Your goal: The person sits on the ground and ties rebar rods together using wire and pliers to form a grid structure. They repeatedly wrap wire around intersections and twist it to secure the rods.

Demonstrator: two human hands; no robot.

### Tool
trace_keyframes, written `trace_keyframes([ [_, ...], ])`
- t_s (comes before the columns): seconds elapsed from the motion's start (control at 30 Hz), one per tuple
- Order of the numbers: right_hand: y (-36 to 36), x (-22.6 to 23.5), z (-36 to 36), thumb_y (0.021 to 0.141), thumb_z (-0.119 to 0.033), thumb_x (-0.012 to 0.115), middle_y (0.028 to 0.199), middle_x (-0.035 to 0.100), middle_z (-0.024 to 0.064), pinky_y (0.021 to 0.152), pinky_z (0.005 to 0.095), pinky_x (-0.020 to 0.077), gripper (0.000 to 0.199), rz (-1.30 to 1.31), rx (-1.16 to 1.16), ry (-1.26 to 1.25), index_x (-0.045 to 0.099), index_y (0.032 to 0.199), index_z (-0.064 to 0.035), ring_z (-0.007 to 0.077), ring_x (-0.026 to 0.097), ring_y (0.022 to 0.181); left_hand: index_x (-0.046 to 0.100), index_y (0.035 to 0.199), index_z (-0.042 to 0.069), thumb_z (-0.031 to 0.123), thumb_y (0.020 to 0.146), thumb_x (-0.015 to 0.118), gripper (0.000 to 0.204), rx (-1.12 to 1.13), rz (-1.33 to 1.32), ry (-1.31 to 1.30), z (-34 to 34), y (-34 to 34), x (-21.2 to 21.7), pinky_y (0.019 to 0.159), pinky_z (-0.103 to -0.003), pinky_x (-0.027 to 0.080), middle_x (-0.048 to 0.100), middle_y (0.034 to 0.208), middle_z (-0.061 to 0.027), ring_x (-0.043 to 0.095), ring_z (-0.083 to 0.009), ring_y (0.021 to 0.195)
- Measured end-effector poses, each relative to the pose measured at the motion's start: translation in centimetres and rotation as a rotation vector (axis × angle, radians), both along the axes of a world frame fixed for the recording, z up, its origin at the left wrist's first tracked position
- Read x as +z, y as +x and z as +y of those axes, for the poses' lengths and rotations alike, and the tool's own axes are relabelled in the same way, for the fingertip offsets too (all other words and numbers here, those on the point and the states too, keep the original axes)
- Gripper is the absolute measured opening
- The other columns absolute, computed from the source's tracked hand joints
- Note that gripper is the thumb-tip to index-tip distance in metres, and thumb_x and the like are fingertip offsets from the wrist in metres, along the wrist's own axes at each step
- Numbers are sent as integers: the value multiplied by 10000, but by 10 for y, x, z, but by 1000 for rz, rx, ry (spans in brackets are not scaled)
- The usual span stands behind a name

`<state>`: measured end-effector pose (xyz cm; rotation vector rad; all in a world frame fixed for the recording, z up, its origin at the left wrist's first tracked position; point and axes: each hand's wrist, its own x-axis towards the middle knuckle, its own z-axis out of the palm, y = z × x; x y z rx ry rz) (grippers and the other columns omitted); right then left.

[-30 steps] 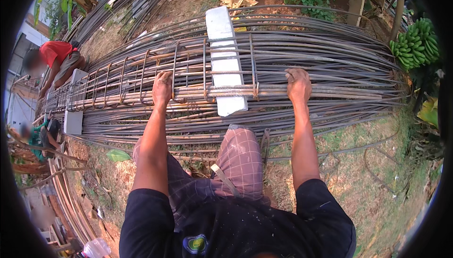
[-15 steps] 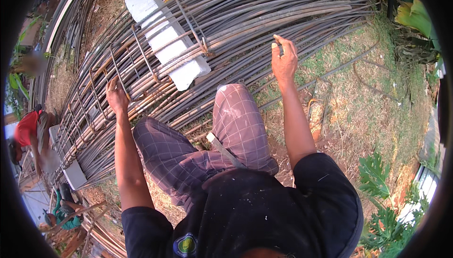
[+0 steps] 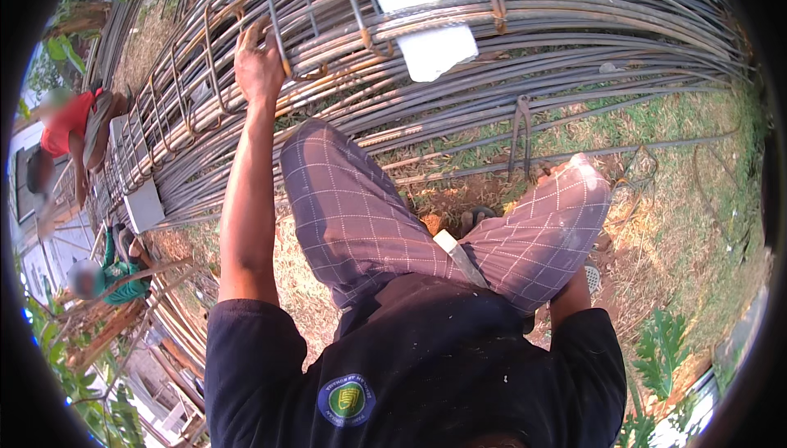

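My left hand [image 3: 258, 71] is on the rebar cage [image 3: 299, 64], its fingers curled over a long bar beside a square stirrup. The cage, with several bent stirrups, lies across a pile of long steel bars [image 3: 459, 102] and passes over a white block [image 3: 438, 50]. My right arm [image 3: 571, 294] goes down behind my right thigh, which hides the hand. A pair of end-cutting pincers [image 3: 520, 136] with long handles lies at the edge of the pile, beyond my right knee. A pale-handled tool [image 3: 459, 255] is tucked at my waist.
At the left, a person in red [image 3: 65, 128] bends by the cage's far end, near a second pale block [image 3: 144, 206]. Another person in green [image 3: 123, 284] crouches behind wooden poles [image 3: 164, 284]. Loose bent wire [image 3: 643, 169] lies on the grass at right.
My view has shifted so the cage sits higher and further right. My right hand has dropped from above the bars to behind my thigh. My knees are spread wider; the pincers now show.
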<state>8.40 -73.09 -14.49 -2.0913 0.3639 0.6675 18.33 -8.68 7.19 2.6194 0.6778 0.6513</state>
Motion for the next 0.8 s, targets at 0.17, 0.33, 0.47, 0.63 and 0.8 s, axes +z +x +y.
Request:
trace_keyframes([
  [0.17,32,13,-13,934,-211,626,973,688,224,821,415,534,265,16,61,32,671,1112,-21,345,687,951,676,1254,56,137,875,696,388,-185,-260,-13,-3,-26,4,1045,-407,476,654,1247,-164,600,-311,1221],
  [0.33,51,32,-31,931,-195,633,972,692,203,809,406,537,255,57,70,4,673,1109,-18,326,686,934,678,1260,107,129,875,712,387,-128,-206,103,2,-138,21,1059,-415,465,598,1324,-146,569,-332,1247],
  [0.47,68,46,-26,929,-183,638,970,696,185,799,399,540,247,53,117,-12,674,1106,-15,311,686,921,669,1251,73,138,910,630,349,409,-73,-304,33,-293,-58,1003,-403,507,658,1214,-171,639,-306,1137],
  [0.63,67,58,-21,926,-167,645,969,700,164,787,390,543,237,101,137,-15,675,1103,-11,292,685,904,738,1137,70,159,873,597,312,1034,-193,-584,-15,-465,-212,896,-372,539,751,1029,-162,719,-278,975],
  [0.8,66,75,-24,923,-151,652,967,704,143,775,382,546,228,120,149,-46,677,1100,-8,274,685,887,725,1143,81,164,874,587,313,1258,-30,-522,-60,-487,-231,891,-421,543,747,1031,-180,717,-332,974],
])
